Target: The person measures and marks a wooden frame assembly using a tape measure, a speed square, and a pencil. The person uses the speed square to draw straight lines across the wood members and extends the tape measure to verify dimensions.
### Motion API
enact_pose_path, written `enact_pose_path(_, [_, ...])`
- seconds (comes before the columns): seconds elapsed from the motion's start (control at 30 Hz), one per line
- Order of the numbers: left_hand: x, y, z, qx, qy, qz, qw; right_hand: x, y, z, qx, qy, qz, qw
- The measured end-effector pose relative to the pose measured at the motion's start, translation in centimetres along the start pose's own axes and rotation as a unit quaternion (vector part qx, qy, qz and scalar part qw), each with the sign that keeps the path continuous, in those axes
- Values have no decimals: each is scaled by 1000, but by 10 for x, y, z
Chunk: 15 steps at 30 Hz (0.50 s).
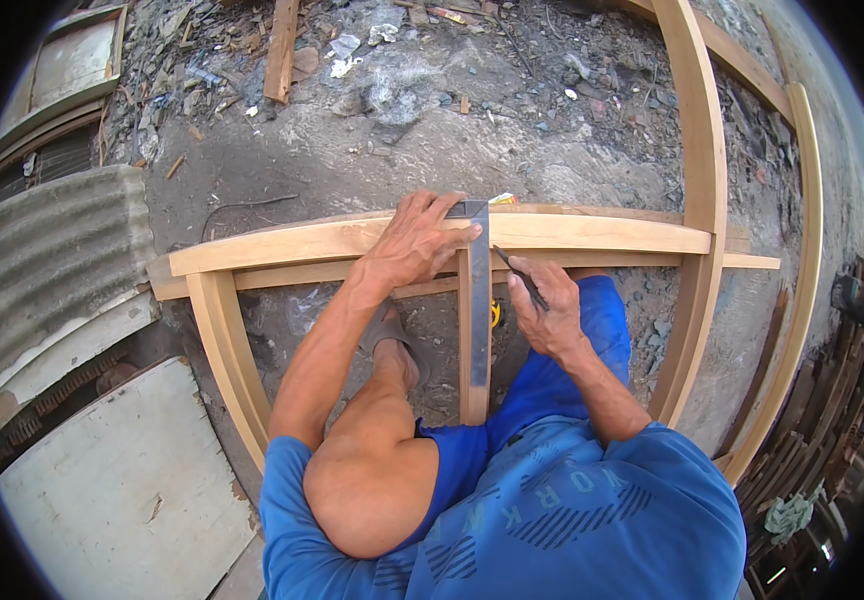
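Observation:
A pale wooden rail (577, 232) runs across in front of me, joined to a frame. My left hand (417, 240) grips a try square (479, 310) on it, fingers over the stock at the far edge and thumb on the blade. The dark metal blade points toward me, crossing the rail and lying along a narrower wooden piece (472, 405) beneath. In my right hand (549, 315) a slim dark pencil (519, 268) is pinched, its tip at the rail's near edge just right of the blade. Whether the tip touches the wood I cannot tell.
Wooden frame members stand at the left (222, 330) and right (704, 190). Behind my right hand a yellow object (495, 313) shows partly. Corrugated sheet (62, 270) and a worn white panel (132, 490) lie left. Stacked wood strips (812, 420) fill the right. Debris litters the ground (392, 150).

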State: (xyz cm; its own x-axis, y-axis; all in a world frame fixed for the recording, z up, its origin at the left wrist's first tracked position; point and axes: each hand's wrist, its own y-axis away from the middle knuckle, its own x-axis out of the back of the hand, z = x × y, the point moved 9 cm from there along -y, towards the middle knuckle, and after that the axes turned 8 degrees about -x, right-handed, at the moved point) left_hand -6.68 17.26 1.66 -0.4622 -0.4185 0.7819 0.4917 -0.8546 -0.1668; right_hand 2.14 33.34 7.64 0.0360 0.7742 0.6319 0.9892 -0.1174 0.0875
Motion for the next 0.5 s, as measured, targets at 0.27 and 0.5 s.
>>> enact_pose_path(0.27, [-1, 0, 0, 8, 1, -15, 1000, 2, -2, -3, 10, -4, 10, 1000])
enact_pose_path(0.5, [-3, 2, -2, 0, 17, 8, 1000, 1, -2, -1, -3, -9, -1, 1000])
